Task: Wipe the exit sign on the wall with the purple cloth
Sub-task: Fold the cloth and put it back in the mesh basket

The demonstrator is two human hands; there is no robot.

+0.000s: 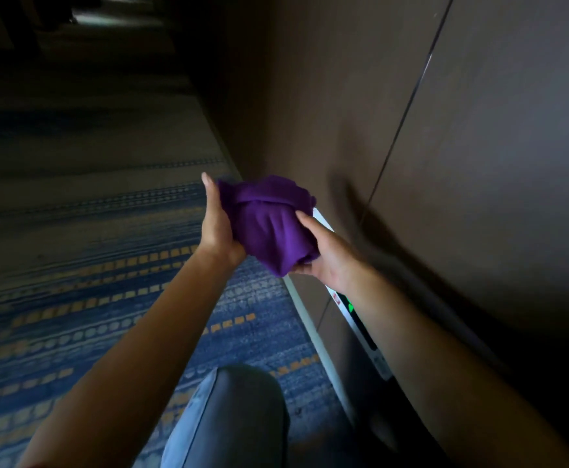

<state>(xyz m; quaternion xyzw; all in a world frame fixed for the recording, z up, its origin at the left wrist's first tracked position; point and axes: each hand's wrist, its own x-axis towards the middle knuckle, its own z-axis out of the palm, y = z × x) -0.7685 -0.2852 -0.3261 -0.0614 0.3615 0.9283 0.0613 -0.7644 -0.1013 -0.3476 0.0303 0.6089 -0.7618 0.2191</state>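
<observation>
A bunched purple cloth is held between both hands in the middle of the view. My left hand cups its left side with fingers stretched along it. On the cloth's right and lower side, my right hand grips it. The exit sign is a long white-framed panel with green and red marks, set low on the brown wall just above the skirting. My right hand and forearm cover most of it; the cloth is in front of its far end.
A brown panelled wall runs along the right with a thin metal seam. A blue and beige patterned carpet covers the corridor floor at left. My knee in grey jeans is at the bottom centre.
</observation>
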